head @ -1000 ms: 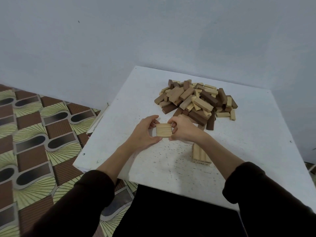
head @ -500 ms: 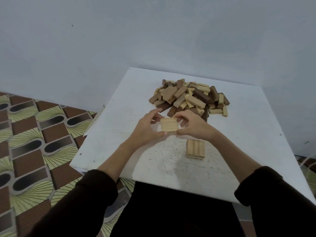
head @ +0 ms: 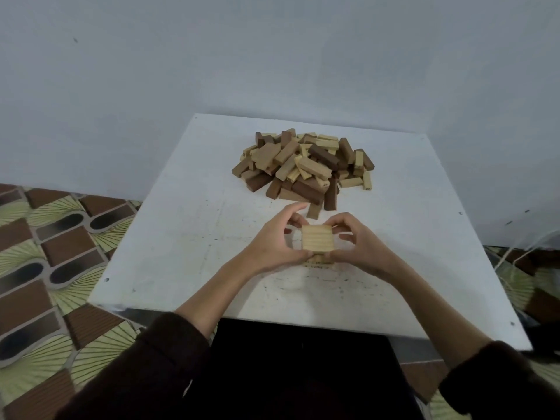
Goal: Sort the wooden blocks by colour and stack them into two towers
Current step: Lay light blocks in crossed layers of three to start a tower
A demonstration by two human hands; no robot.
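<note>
A square layer of light wooden blocks (head: pixel 318 237) sits between my two hands near the middle of the white table (head: pixel 181 237). My left hand (head: pixel 272 241) grips its left side and my right hand (head: pixel 360 242) grips its right side. Right beneath it a lower layer of light blocks (head: pixel 319 259) shows at the front edge, mostly hidden by my fingers. I cannot tell whether the two layers touch. Farther back lies a mixed pile of light and dark brown blocks (head: pixel 303 168). One loose light-brown block (head: pixel 313 211) lies just beyond my fingers.
A pale wall stands close behind the table. Patterned floor tiles (head: pixel 45 253) spread on the left, and white cables (head: pixel 521 256) lie on the floor at the right. My dark lap (head: pixel 297 359) is under the near table edge.
Both hands have carried the held layer of light blocks to the right and brought it down over the lower layer, which stood apart to the right before. The camera view has shifted too.
</note>
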